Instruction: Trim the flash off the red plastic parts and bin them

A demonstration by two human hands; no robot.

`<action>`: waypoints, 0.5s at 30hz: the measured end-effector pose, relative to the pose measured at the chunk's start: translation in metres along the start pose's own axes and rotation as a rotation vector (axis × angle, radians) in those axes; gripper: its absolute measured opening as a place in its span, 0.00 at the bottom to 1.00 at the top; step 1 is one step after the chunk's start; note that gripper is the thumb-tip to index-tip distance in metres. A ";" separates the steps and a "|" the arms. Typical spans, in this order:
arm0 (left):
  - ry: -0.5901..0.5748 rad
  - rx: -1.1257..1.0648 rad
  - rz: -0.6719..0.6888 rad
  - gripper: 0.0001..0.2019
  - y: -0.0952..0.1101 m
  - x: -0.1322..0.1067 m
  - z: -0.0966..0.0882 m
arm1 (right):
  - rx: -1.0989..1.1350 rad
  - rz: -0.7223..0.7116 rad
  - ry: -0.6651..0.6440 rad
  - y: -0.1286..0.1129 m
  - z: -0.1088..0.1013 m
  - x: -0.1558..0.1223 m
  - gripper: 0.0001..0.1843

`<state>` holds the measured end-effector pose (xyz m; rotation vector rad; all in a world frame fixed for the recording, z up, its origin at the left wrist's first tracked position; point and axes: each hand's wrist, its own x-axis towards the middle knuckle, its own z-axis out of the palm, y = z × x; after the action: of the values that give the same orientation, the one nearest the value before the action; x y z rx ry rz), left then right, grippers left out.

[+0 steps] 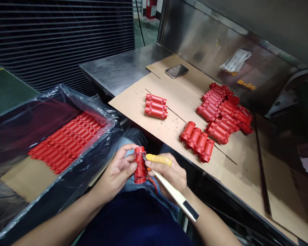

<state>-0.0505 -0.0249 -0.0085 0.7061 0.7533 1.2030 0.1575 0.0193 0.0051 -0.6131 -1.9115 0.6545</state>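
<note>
One red plastic part (140,165) is in hand, held upright over the person's lap, near and centre, just in front of the table edge. The left hand (118,172) has its thumb and fingers clamped around the part's left side. The right hand (170,172) is closed on one pale-handled trimming knife (175,195). Its forefinger wears a single yellow finger cot (157,159) and lies along the top toward the part. The blade seems to touch the part's upper right edge, though it is too small to be sure. On the cardboard sheet (141,97) that covers the steel table (118,68) the same red parts lie in three lots. A group of three (156,106) is stacked side by side at the middle. A row of four (197,141) lies nearer and to the right. A loose heap (224,111) sits farther right, too tangled to count. Small red shavings dot the cardboard around the group of three. One phone (176,71) lies face up at the far end of the sheet. One clear packet (235,60) leans on the steel back wall at far right. At left stands one black bin (41,205) lined with a plastic bag. It holds many parts in rows, and the bag's folded rim hides some of them.
</note>
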 end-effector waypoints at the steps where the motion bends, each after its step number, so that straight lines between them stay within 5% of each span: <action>1: -0.004 -0.009 -0.009 0.18 0.000 0.000 0.000 | 0.006 0.008 -0.011 0.000 -0.001 0.001 0.18; 7: -0.010 -0.107 -0.115 0.18 -0.005 -0.003 0.006 | -0.122 -0.016 -0.209 0.005 -0.013 0.000 0.17; 9: -0.002 -0.081 -0.180 0.21 0.001 -0.006 -0.006 | -0.189 0.026 -0.167 0.006 -0.019 -0.003 0.17; 12: 0.238 0.117 -0.108 0.29 0.036 -0.015 -0.060 | -0.179 0.070 0.001 0.014 -0.029 -0.008 0.17; 15: 0.639 0.249 0.068 0.22 0.089 -0.044 -0.147 | -0.243 0.123 0.068 0.025 -0.032 -0.014 0.12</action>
<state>-0.2272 -0.0369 -0.0147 0.5477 1.4375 1.4284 0.1956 0.0336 -0.0093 -0.9020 -1.9151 0.4742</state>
